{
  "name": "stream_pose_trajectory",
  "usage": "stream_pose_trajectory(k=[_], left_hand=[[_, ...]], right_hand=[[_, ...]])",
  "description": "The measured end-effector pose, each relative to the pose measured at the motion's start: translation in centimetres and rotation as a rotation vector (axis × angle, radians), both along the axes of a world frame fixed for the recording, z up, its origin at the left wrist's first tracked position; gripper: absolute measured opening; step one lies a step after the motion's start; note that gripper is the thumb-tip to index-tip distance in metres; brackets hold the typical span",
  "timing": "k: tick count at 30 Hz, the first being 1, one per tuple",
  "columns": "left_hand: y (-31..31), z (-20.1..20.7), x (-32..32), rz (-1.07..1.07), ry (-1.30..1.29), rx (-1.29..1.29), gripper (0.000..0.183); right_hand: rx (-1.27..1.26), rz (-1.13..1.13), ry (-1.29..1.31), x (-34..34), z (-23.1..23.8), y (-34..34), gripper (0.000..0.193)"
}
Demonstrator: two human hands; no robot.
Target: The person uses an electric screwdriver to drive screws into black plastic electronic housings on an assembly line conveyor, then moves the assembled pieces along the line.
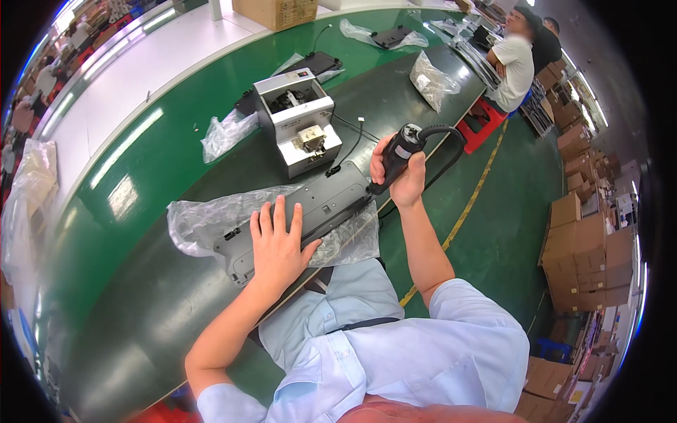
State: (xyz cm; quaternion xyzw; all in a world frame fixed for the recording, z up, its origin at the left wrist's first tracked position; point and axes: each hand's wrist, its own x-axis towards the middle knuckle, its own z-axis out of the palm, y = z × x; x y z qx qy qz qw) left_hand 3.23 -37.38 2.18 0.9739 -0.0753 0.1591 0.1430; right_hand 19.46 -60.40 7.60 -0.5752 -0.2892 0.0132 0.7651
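Note:
A long dark grey panel [326, 195] lies at a slant along the near edge of the table, partly over a clear plastic bag [194, 224]. My left hand [277, 243] rests flat on the panel with its fingers spread. In my right hand [407, 182] is a black electric screwdriver [399, 154], its thick cord looping from the upper end. The tool tilts down toward the panel's right end; whether its tip touches a screw is too small to tell. Just behind the panel stands a grey-and-white screw feeder [290, 120] with an open top.
A long dark green work mat [148, 303] covers the bench. Farther back lie another dark panel [322, 65], a clear plastic bag [229, 134] and a bag of small parts [431, 81]. At the far right, a person [513, 63] sits on a red stool [482, 125]. Stacked cartons [589, 254] line the right.

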Motion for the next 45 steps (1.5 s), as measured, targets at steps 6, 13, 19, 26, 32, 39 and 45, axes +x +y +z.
stream_pose_trajectory(k=[6,13,19,26,32,39,45], left_hand=[[-0.3,0.1,-0.1,-0.004,0.021,-0.003,0.078],[1.6,2.6,-2.0,-0.031,0.204,0.067,0.085],[4.4,5.2,-3.0,0.076,0.521,0.211,0.096],[4.1,3.4,-2.5,-0.007,0.341,0.148,0.092],[3.6,2.8,-2.8,0.012,0.291,0.141,0.09],[3.7,2.8,-2.9,0.022,0.3,0.155,0.09],[3.7,2.8,-2.8,0.018,0.309,0.138,0.089]], right_hand=[[0.233,0.028,-0.152,0.3,3.3,6.3,0.086],[0.267,-0.037,-0.169,4.0,2.1,11.6,0.081],[0.148,0.052,-0.095,-0.6,2.4,11.6,0.085],[0.218,0.256,0.014,-4.4,0.4,15.9,0.084],[0.093,0.225,0.053,-3.8,-0.8,16.2,0.087],[0.139,0.247,0.039,-3.7,-1.7,16.6,0.084],[0.108,0.307,0.037,-3.7,-1.9,16.9,0.083]])
